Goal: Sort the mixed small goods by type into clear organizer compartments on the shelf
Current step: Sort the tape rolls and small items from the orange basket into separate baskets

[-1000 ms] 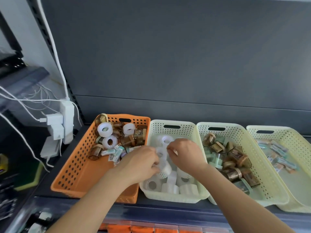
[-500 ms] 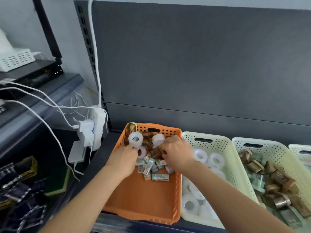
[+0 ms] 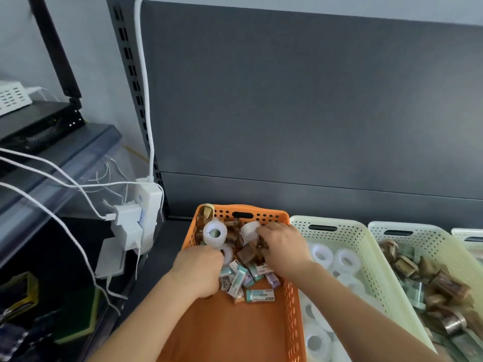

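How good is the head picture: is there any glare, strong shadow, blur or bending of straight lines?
Head view: soft, even light, no glare; only a faint shadow under the left hand in the orange basket. Head view: the wide lens tilts and bows the slotted upright. Head view: the small packets look slightly soft, their print unreadable; the lower-left corner is dark and blurred.

Orange basket (image 3: 230,333) lies bare nearside; goods (image 3: 244,257) crowd its far end.

A dark grey panel (image 3: 300,100) forms the back, with a slotted upright (image 3: 128,74) at its left. A white cable (image 3: 145,87) drops to a power strip (image 3: 149,202). Pale wall (image 3: 86,48) lies further left.
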